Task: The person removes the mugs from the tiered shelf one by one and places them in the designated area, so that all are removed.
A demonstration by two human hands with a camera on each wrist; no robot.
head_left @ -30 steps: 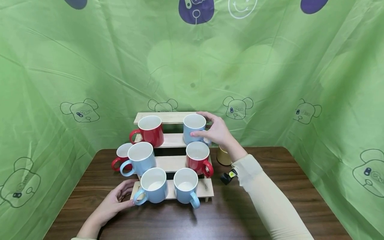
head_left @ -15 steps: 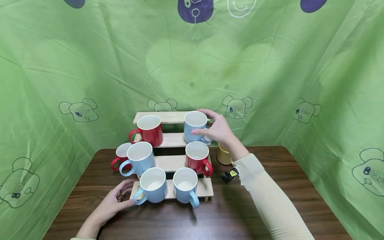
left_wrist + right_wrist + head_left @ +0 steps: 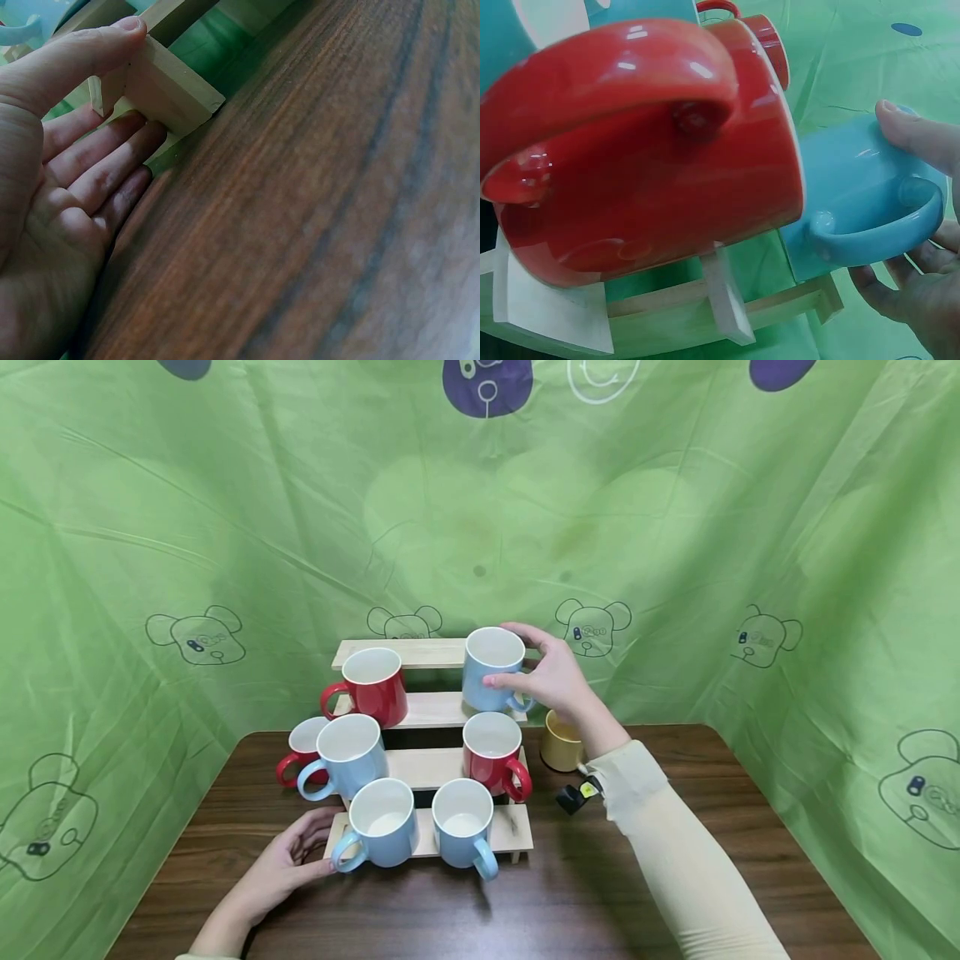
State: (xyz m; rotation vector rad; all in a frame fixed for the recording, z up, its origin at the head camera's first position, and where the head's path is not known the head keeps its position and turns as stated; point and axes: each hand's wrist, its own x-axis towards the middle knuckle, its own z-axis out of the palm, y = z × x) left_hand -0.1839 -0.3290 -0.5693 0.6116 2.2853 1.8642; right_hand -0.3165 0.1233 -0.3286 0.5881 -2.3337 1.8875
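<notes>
My right hand [image 3: 551,677] grips a light blue mug [image 3: 486,689] around its body, thumb on the near side and fingers behind it. The mug is upright over the right end of the rack's third step, its handle pointing right. In the right wrist view its handle [image 3: 885,236] lies close to my fingers. My left hand [image 3: 288,864] is at the left end of the wooden step rack's [image 3: 513,831] lowest board. The left wrist view shows the thumb [image 3: 90,56] on the board's end [image 3: 176,94], with the fingers curled beneath it.
A red mug [image 3: 384,697] stands on the third step, a blue mug [image 3: 363,772] and a red mug [image 3: 487,768] on the second. Two blue mugs [image 3: 392,843] [image 3: 457,843] fill the lowest step. Another red mug [image 3: 303,739] stands left of the rack, a yellow mug [image 3: 558,747] right.
My right hand has lifted the light blue mug upward and slightly right, from low over the third step. My left hand has stayed at the rack's corner.
</notes>
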